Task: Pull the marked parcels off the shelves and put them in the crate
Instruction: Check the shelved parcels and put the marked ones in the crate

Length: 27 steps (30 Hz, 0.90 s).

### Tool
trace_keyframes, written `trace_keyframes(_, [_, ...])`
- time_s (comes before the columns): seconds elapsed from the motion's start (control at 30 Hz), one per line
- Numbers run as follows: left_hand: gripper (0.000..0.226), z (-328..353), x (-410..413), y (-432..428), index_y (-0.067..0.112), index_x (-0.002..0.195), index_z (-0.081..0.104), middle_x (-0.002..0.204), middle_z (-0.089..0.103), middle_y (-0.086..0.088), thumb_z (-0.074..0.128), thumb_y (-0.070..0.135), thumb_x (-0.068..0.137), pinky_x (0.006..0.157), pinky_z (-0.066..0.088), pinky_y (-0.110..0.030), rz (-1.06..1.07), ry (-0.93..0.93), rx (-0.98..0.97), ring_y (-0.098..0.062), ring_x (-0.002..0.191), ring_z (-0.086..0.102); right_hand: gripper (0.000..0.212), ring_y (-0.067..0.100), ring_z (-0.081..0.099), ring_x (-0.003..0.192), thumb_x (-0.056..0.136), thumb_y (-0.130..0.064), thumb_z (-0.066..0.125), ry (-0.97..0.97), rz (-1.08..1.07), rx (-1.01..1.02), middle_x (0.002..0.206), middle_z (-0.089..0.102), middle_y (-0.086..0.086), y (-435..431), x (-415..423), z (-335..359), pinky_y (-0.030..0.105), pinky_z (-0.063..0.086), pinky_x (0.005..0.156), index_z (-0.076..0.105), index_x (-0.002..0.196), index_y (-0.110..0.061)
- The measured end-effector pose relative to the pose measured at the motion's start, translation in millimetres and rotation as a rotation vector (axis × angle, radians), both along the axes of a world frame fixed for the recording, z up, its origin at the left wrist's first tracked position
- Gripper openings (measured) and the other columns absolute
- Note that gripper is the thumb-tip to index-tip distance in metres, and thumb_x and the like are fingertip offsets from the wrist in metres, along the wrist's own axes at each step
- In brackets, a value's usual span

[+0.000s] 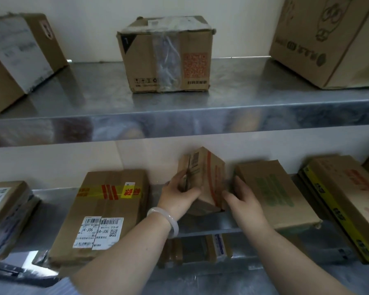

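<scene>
As far as one can judge, the task is somewhere in its course and not near the end. The crate is not in view, so it cannot be told how many parcels are already in it, and many parcels stand on the shelves. One small box (207, 173) is in hand at this moment. It is on the middle shelf (202, 225), between a flat parcel with yellow tape (107, 209) on the left and a flat box with green print (273, 192) on the right. It is tilted, and it cannot be told whether its near lower edge touches the shelf. What is left is to lift it out, carry it to the crate, and then look through the others, such as the taped box (166, 56) on the upper shelf (243, 116). Both arms reach forward from the near side. The left hand (180, 192), with a pale bracelet (164, 220) on the wrist, has its grip closed on the left side of the small box, thumb on the near face. The right hand (241, 196) holds the right side, its fingers pushed between this box and the green-printed one.
</scene>
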State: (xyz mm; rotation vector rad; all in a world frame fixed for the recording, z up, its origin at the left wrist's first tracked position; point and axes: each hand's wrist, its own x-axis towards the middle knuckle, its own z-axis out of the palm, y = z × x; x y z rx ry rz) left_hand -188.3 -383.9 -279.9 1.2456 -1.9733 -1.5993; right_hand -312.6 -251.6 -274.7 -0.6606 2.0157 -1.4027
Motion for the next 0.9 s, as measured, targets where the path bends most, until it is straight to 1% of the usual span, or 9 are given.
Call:
trace_keyframes(0.07, [0.033,7,1,4,0.067,0.096,0.053,0.090,0.058,0.042,0.070,0.047,0.076,0.077,0.039,-0.011,0.005,0.055,0.039,0.019,0.088,0.055,0.060,0.019,0.047,0.131,0.091,-0.034,0.063,-0.105,0.016,0.050,0.143,0.049,-0.002,-1,-3,1,0.036,0.035,0.109,0.041,0.146,-0.021])
trace_keyframes(0.13, [0.034,14,0,11,0.076,0.084,0.050,0.080,0.054,0.050,0.068,0.048,0.080,0.070,0.034,-0.009,-0.012,0.096,0.051,0.027,0.077,0.051,0.038,0.010,0.058,0.108,0.090,-0.037,0.062,-0.165,0.027,0.045,0.124,0.062,-0.008,-1,-1,2,0.031,0.045,0.090,0.054,0.126,-0.029])
trace_keyframes(0.27, [0.009,16,0,15,0.059,0.086,0.058,0.086,0.064,0.029,0.057,0.051,0.090,0.070,0.036,-0.013,-0.030,0.108,-0.013,0.013,0.079,0.057,0.012,-0.009,0.063,0.087,0.090,-0.034,0.063,-0.150,0.017,-0.085,0.090,0.069,-0.027,2,5,4,0.010,0.045,0.066,0.061,0.096,-0.043])
trace_keyframes(0.37, [0.015,14,3,10,0.046,0.104,0.062,0.093,0.067,0.017,0.049,0.047,0.096,0.076,0.045,-0.018,-0.026,0.065,-0.175,0.006,0.083,0.061,0.022,-0.026,0.055,0.084,0.092,-0.030,0.061,-0.128,0.055,-0.146,0.088,0.062,-0.044,5,12,14,-0.003,0.040,0.057,0.059,0.092,-0.052])
trace_keyframes(0.5, [0.043,23,7,15,0.066,0.122,0.032,0.102,0.056,0.034,0.058,0.054,0.090,0.075,0.040,-0.005,-0.044,0.072,-0.222,0.010,0.097,0.056,0.031,-0.018,0.057,0.100,0.094,-0.024,0.060,-0.049,0.065,-0.196,0.107,0.066,-0.028,8,22,20,0.000,0.044,0.071,0.061,0.106,-0.052])
trace_keyframes(0.6, [0.095,23,3,22,0.046,0.147,0.020,0.139,0.043,0.011,0.070,0.067,0.069,0.096,0.044,-0.027,-0.068,0.052,-0.205,-0.014,0.124,0.049,0.039,-0.003,0.053,0.118,0.096,-0.028,0.057,0.025,0.106,-0.234,0.131,0.056,-0.014,10,34,21,0.019,0.049,0.093,0.053,0.134,-0.037])
trace_keyframes(0.67, [0.111,26,1,24,0.050,0.149,0.002,0.140,0.030,0.008,0.077,0.058,0.068,0.099,0.042,-0.033,-0.071,0.030,-0.189,-0.015,0.124,0.043,0.042,-0.009,0.045,0.120,0.096,-0.035,0.056,0.089,0.066,-0.221,0.134,0.046,-0.022,13,41,23,0.019,0.043,0.098,0.048,0.136,-0.042])
trace_keyframes(0.8, [0.089,30,3,21,0.058,0.140,0.021,0.130,0.041,0.017,0.080,0.042,0.075,0.098,0.043,-0.028,-0.140,0.171,-0.124,-0.007,0.118,0.047,0.040,-0.016,0.042,0.118,0.094,-0.034,0.058,0.192,0.025,-0.233,0.124,0.043,-0.041,24,46,32,0.006,0.043,0.087,0.048,0.130,-0.048])
trace_keyframes(0.9, [0.067,35,10,21,0.078,0.110,0.028,0.118,0.050,0.033,0.076,0.044,0.079,0.086,0.048,-0.016,-0.234,0.266,-0.003,0.003,0.108,0.053,0.048,-0.010,0.035,0.127,0.094,-0.031,0.058,0.302,-0.124,-0.194,0.135,0.038,-0.032,42,40,37,0.020,0.039,0.100,0.040,0.131,-0.056])
